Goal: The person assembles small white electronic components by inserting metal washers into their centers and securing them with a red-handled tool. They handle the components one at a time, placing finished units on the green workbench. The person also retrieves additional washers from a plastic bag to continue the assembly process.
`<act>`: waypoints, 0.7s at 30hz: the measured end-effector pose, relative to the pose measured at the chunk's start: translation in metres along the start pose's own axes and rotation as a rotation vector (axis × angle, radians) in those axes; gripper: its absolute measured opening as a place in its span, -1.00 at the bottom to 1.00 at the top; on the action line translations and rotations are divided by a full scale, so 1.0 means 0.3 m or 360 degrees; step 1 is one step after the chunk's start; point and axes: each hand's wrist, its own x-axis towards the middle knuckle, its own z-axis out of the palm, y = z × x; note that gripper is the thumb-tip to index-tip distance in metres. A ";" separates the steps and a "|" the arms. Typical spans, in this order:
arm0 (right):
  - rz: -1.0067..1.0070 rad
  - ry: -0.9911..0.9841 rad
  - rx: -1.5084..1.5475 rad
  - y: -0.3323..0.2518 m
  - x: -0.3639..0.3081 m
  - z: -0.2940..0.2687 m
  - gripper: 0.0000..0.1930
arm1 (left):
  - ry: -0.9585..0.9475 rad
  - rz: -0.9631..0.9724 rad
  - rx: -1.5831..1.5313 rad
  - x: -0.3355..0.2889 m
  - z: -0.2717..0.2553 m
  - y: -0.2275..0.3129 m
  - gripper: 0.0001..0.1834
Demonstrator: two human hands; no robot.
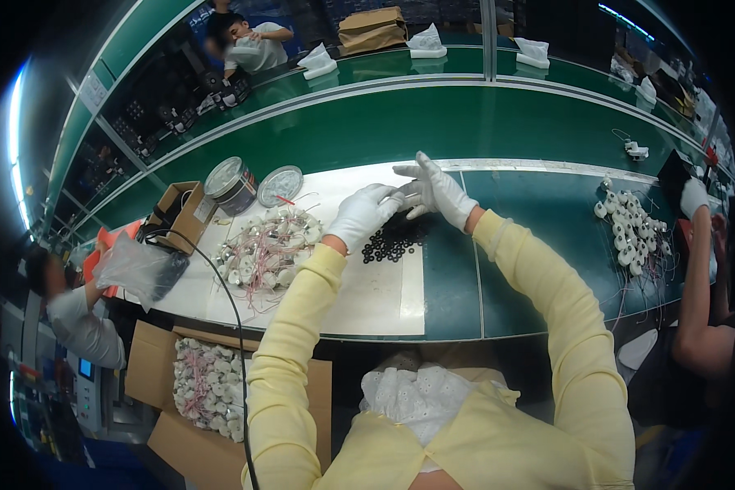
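Note:
Both hands wear white gloves and meet above the white sheet (359,298) on the bench. My left hand (363,216) is closed, its fingers bent and their tips against the fingers of my right hand; anything between them is hidden. My right hand (441,189) has its fingers spread, some stretched to the left, with greyish fingertips. Just below the hands lies a loose pile of small black rings (394,241). Left of my left hand is a heap of white round parts with thin reddish wires (271,249).
A round tin (230,186), its lid (280,186) and a small carton (181,214) stand back left. A box of wired parts (208,388) sits below the bench edge, crossed by a black cable (238,327). More wired parts (633,224) lie right, near a co-worker's gloved hand (694,196).

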 end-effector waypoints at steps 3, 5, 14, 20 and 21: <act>0.0026 -0.0035 0.0016 -0.015 -0.017 0.012 0.09 | -0.0064 -0.0032 0.0050 -0.012 -0.020 0.018 -0.52; 0.0026 -0.0053 0.0004 -0.024 -0.016 0.023 0.13 | -0.0084 -0.0038 -0.0159 -0.026 -0.027 0.009 -0.48; -0.0183 0.0271 -0.0279 -0.048 -0.012 -0.059 0.02 | -0.0158 0.0003 -0.0123 -0.034 -0.095 0.009 -0.37; -0.0449 0.0614 -0.0680 0.034 -0.025 -0.113 -0.16 | -0.0082 0.0162 0.0304 -0.023 -0.007 -0.039 -0.28; -0.0497 0.0627 -0.0750 0.061 -0.015 -0.122 -0.19 | -0.0039 0.0190 0.0366 -0.020 0.019 -0.059 -0.25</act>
